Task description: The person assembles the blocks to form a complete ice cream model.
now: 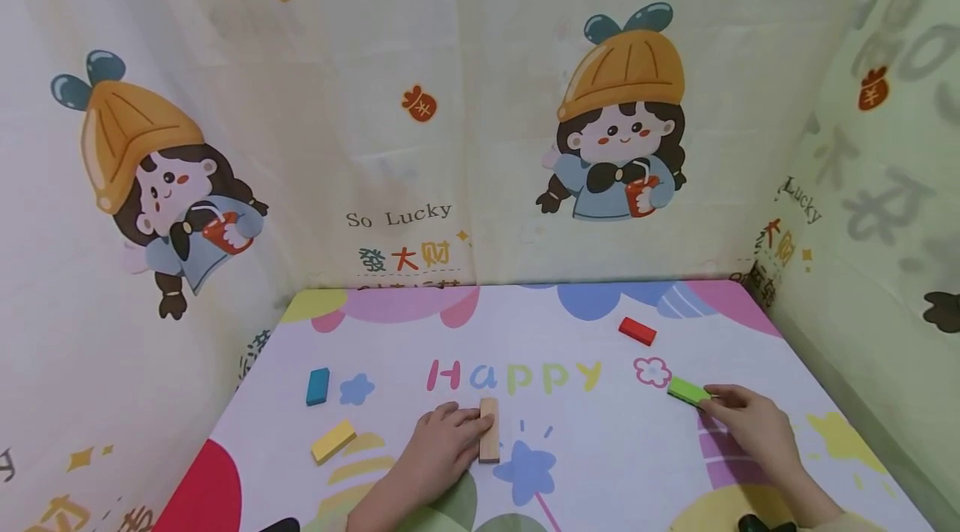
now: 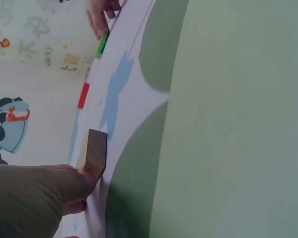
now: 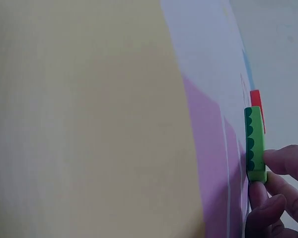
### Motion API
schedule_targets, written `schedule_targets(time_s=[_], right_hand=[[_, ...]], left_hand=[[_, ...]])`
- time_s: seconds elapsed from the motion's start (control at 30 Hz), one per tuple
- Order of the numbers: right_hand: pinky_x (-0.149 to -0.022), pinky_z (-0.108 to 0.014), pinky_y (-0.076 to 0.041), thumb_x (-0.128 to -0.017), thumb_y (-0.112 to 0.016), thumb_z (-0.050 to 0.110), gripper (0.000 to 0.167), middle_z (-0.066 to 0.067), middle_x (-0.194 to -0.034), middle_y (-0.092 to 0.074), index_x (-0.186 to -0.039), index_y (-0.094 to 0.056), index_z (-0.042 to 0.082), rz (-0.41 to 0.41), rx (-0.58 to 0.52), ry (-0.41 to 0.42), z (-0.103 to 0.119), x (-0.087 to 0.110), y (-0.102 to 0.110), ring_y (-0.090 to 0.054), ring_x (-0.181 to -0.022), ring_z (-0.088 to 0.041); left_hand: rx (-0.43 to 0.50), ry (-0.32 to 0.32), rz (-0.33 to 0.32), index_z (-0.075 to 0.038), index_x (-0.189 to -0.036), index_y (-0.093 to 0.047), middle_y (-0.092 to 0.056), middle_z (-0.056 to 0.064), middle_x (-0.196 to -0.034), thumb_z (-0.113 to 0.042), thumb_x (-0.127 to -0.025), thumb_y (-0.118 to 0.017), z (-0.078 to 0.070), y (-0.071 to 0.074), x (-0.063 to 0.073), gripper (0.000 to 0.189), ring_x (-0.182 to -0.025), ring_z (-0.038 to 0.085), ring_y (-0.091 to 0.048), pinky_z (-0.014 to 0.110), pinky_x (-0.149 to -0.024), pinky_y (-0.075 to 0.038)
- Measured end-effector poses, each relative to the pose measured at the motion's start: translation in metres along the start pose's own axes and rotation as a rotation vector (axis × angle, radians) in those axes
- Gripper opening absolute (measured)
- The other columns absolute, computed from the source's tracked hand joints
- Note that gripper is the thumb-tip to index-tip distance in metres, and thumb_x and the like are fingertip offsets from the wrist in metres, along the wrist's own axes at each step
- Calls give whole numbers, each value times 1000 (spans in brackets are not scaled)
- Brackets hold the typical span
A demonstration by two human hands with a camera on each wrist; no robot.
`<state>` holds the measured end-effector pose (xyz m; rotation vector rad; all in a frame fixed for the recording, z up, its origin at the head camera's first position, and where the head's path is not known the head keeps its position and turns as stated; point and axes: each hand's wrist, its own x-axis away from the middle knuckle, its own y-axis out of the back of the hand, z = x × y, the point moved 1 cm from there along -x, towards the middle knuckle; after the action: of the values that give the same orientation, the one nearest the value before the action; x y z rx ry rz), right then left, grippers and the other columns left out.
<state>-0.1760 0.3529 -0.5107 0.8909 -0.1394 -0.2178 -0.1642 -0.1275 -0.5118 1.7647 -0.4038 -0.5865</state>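
Observation:
My left hand [image 1: 441,447] pinches a plain wooden block [image 1: 489,444] near the middle of the table. In the left wrist view the near end of this wooden block [image 2: 96,151] stands out past the thumb. On the right side, my right hand [image 1: 753,429] grips the near end of a green block [image 1: 686,391] between thumb and fingers. A dark green scalloped pattern marks one side of the green block [image 3: 255,141] in the right wrist view. Beyond it lies a red block [image 1: 637,331], touched by neither hand.
Left of my left hand, a yellow block [image 1: 333,442] and a blue block [image 1: 318,387] lie apart on the table. The printed cloth [image 1: 600,449] covers the tabletop. Patterned curtains [image 1: 487,140] rise along the back and both sides.

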Motion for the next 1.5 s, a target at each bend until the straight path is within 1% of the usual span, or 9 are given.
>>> schedule_targets(time_s=[0.1,0.17,0.37,0.53,0.7,0.8,1.1,1.23,1.5], right_hand=[[-73,-33,-42,-94,-74,43,57,-18,-110,-75,-130,-68,-2,16,-17,-11,7,0,-5,-66,-95,-28],[-73,-33,-42,-93,-74,41,56,-19,-110,-75,-129,-68,-2,23,-22,-15,11,0,-8,-66,-97,-30],[-69,-31,-42,-92,-75,37,53,-17,-106,-75,-127,-69,-2,29,-21,-12,25,1,-19,-63,-86,-21],[-70,-31,-44,-92,-75,35,48,-15,-107,-75,-125,-71,0,44,-25,17,41,0,-29,-65,-90,-23],[-68,-31,-44,-91,-76,30,41,-13,-105,-75,-122,-73,2,65,-41,39,57,0,-41,-62,-87,-22],[-67,-31,-44,-91,-77,29,40,-9,-101,-73,-121,-74,3,85,-55,43,66,1,-50,-60,-84,-21],[-62,-28,-44,-87,-81,24,31,-1,-93,-74,-114,-78,10,75,-99,103,93,5,-74,-60,-77,-13],[-63,-29,-44,-86,-81,23,29,1,-92,-73,-112,-79,12,87,-107,120,105,6,-86,-60,-76,-12],[-65,-29,-45,-82,-84,20,25,5,-86,-72,-106,-80,15,101,-124,153,128,11,-107,-61,-77,-11]], left_hand=[[39,17,22,-29,-141,-65,-68,3,-135,-23,-100,-67,-8,0,0,42,-127,42,-57,68,-92,-47],[67,33,37,-30,-141,-65,-67,3,-135,-23,-100,-67,-13,0,0,42,-128,44,-56,73,-92,-45],[110,60,66,-31,-141,-64,-66,3,-135,-23,-100,-67,-24,-2,0,42,-131,46,-53,83,-92,-39],[134,75,76,-32,-142,-64,-65,3,-137,-24,-99,-68,-32,-5,1,44,-134,45,-51,86,-92,-35],[166,95,124,-35,-143,-63,-63,1,-139,-26,-98,-69,-44,-6,-1,46,-136,45,-49,87,-94,-32],[167,93,143,-35,-142,-64,-64,0,-139,-27,-98,-70,-50,-7,-2,45,-136,46,-49,87,-93,-32],[117,54,190,-39,-144,-61,-62,-5,-141,-31,-98,-70,-61,-13,-5,48,-137,44,-50,84,-92,-37],[115,63,209,-41,-145,-59,-61,-6,-142,-32,-98,-69,-64,-12,-6,48,-137,44,-49,83,-93,-37],[84,44,173,-39,-144,-61,-62,-4,-141,-32,-97,-70,-66,-11,-5,48,-136,44,-51,81,-91,-41]])
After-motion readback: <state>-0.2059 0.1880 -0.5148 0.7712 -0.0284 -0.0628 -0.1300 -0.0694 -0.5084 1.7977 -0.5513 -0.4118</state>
